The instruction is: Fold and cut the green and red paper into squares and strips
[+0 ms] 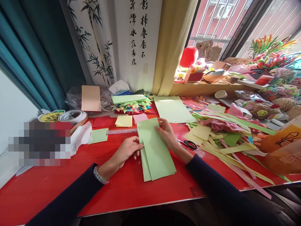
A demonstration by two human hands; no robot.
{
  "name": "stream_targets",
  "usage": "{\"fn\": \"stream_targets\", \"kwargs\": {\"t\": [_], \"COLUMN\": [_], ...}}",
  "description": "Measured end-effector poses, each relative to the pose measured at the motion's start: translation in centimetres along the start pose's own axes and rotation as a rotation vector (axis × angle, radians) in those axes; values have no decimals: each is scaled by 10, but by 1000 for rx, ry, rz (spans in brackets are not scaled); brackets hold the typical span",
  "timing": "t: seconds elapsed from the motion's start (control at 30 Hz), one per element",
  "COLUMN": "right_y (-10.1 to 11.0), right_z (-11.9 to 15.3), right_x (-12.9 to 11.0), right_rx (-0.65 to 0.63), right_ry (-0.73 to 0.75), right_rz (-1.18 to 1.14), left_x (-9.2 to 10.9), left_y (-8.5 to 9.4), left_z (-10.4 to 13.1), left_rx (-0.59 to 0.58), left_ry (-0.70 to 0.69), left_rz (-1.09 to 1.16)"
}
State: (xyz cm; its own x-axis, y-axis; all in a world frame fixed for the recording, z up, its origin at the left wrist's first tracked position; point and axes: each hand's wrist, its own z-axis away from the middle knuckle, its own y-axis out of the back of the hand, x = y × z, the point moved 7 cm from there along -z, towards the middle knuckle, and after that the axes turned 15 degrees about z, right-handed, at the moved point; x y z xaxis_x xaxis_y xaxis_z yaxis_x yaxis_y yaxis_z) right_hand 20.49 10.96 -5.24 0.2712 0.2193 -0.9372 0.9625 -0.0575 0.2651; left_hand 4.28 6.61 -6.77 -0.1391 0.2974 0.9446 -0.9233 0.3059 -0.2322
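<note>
Between my two hands are long light-green paper sheets [158, 153], overlapping and slightly fanned above the red table. My left hand [129, 149] pinches their left edge between thumb and fingers. Near the upper right corner, my right hand [166, 133] grips the sheets, thumb on the front face. Just right of my right wrist lie scissors [190, 144] with black handles, partly hidden by the wrist. Beyond my hands are a yellow paper square stack [124, 121], a pink paper square [140, 118] and a speckled ruler [121, 131].
The red table [117, 194] ends at a front edge near me. Cut paper strips [235, 147] heap at the right beside an orange bag [282, 150]. Large pale-green sheets [174, 108], folded paper pieces [133, 105] and a tape roll [72, 116] lie along the back.
</note>
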Motion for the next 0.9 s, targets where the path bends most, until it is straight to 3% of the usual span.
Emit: {"fn": "stream_targets", "kwargs": {"t": [0.13, 0.23, 0.37, 0.5, 0.57, 0.63, 0.73, 0.8, 0.9], "right_y": [-1, -3, -12, -16, -7, 3, 1, 2, 8], "right_z": [-4, -4, 3, 12, 11, 8, 7, 5, 0], "right_x": [0, -2, -15, -30, -32, -24, -15, -18, -20], "right_rx": [-6, -41, -117, -111, -43, -56, -321, -405, -307], "right_ry": [56, 78, 141, 185, 129, -31, -232, -221, -123], "right_rz": [102, 130, 134, 136, 73, -34, -233, -345, -349], "left_x": [-1, 11, 29, 37, 43, 54, 69, 73, 71], "left_y": [-8, -1, 15, 21, 26, 36, 57, 68, 69], "left_z": [4, 6, 3, -1, -1, 2, 12, 17, 16], "left_rx": [-118, -104, 11, 70, 133, 211, 352, 433, 437], "left_ry": [126, 122, -15, -138, -242, -390, -623, -708, -702], "left_rz": [1, 62, 158, 75, 46, 90, 245, 334, 344]}}
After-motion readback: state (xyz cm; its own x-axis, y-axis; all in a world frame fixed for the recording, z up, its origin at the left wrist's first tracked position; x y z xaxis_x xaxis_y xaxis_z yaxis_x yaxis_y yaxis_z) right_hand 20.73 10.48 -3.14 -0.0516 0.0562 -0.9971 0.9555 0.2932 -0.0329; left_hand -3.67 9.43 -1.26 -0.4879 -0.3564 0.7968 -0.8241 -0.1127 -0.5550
